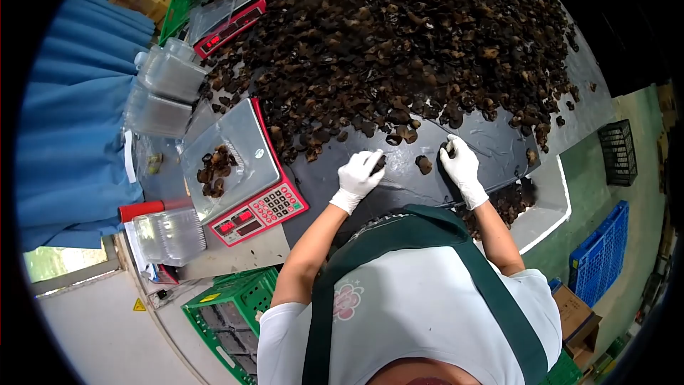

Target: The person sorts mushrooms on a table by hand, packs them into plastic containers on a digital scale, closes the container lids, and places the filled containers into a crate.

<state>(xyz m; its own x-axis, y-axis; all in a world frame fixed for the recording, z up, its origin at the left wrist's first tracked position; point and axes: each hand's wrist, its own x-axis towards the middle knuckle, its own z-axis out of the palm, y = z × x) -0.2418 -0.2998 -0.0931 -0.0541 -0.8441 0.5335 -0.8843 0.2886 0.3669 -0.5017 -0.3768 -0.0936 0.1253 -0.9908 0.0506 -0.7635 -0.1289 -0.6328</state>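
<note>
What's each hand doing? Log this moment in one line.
left hand: holds dark piece; right hand: holds another piece; loose piece: between hands, on dark surface; nearer scale: bears more pieces

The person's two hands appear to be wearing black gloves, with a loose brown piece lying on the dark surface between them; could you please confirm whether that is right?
Not quite: the head view shows white gloves, on both the left hand and the right hand. The loose brown piece does lie between them on the dark surface.

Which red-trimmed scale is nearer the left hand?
The scale with its keypad in view and dark pieces on top; the other scale stands farther off, toward the picture's upper left.
</note>
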